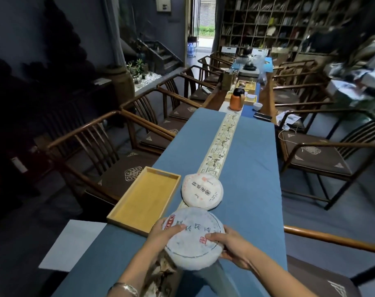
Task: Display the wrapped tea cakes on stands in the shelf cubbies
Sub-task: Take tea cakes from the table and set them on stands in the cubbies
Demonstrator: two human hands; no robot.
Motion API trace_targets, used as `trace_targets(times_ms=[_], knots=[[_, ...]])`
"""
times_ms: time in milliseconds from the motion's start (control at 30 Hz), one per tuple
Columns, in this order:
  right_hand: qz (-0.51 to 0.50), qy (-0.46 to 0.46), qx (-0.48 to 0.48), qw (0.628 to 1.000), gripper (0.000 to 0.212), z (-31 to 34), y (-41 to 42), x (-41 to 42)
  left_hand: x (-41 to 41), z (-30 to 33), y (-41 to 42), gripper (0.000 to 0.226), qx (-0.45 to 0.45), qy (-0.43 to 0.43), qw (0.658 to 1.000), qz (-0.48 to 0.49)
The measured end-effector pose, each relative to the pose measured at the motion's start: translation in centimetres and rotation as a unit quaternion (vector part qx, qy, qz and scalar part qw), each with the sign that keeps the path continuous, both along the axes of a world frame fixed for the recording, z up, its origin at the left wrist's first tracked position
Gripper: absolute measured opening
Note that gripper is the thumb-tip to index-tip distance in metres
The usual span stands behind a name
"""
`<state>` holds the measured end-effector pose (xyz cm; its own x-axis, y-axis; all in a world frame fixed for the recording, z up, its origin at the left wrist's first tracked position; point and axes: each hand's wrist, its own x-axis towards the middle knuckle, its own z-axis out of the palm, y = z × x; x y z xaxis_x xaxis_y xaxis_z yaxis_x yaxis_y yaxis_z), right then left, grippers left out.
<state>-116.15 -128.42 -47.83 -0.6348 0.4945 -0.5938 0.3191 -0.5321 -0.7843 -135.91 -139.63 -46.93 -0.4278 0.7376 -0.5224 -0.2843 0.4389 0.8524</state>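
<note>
1. The wooden tray [144,200] lies at 9 o'clock from the far tea cake [202,191], on the blue tablecloth [250,168].
2. The left hand [164,233] clasps the near tea cake [194,237] at its 9 o'clock rim, thumb on the top face.
3. The right hand [231,243] clamps the same cake at 3 o'clock, thumb on top, fingers under the edge.
4. The near cake sits at 6 o'clock from the far cake, just beside it.
5. Handling judgement: a stiff, dense disc in thin paper; the wrapper likely tears or slides. Support it by opposite rims.
6. Shelf cubbies [268,22] stand at 12 o'clock, well apart; no stands can be made out, and the underside of the held cake is hidden.
</note>
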Motion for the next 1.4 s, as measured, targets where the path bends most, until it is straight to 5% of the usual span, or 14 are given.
trace_targets(times_ms=[167,333,567,667,733,900,1000,1200,1333,1400], knots=[[-0.001,0.068,0.003,0.998,0.037,5.5,-1.1,0.8,0.8,5.8,-2.5,0.071,0.057,0.005,0.998,0.002],[0.025,0.156,0.018,0.987,0.057,10.0,-4.1,0.4,2.2,12.8,-6.4,0.07,0.107,0.056,0.992,0.042],[0.057,0.288,-0.008,0.956,0.055,15.8,-9.9,-1.2,5.2,20.2,-15.3,0.074,0.129,0.128,0.968,0.172],[0.074,0.313,0.0,0.947,0.059,18.3,-13.2,-2.6,6.8,22.1,-19.8,0.081,0.145,0.161,0.922,0.322],[0.091,0.333,-0.003,0.939,0.062,19.7,-16.1,-3.7,8.1,23.2,-23.2,0.065,0.154,0.197,0.89,0.383],[0.145,0.374,-0.039,0.915,0.047,22.8,-25.5,-5.7,12.5,26.3,-32.0,0.043,0.154,0.232,0.843,0.46],[0.206,0.39,-0.044,0.897,0.046,24.6,-32.6,-5.8,15.2,27.8,-37.3,0.049,0.168,0.254,0.807,0.506],[0.363,0.41,0.018,0.836,0.062,28.9,-47.2,-4.0,20.1,30.1,-51.0,0.064,0.202,0.327,0.683,0.621],[0.506,0.366,0.011,0.781,0.044,31.2,-55.8,-2.9,24.3,31.5,-60.4,0.061,0.201,0.341,0.608,0.688],[0.541,0.34,0.039,0.768,0.06,32.4,-59.8,-2.5,26.5,32.2,-64.9,0.062,0.193,0.353,0.579,0.709]])
